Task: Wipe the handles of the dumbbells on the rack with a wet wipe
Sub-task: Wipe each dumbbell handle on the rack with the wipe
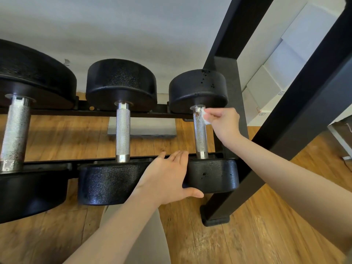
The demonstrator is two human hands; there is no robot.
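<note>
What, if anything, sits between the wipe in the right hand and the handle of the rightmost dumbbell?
Nothing visible. The right hand pinches the wet wipe right beside the far end of the rightmost dumbbell's handle, with no object in between.

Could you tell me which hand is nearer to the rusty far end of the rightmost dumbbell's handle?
Right. The right hand presses a wipe against that end; the left hand rests at the near head.

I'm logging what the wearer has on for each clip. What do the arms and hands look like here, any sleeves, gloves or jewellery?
Both forearms are bare right down to the frame's edge: no sleeves show. The left hand and right hand wear no gloves, and no rings, watch or bracelets are visible. No markings show on either arm.
</note>
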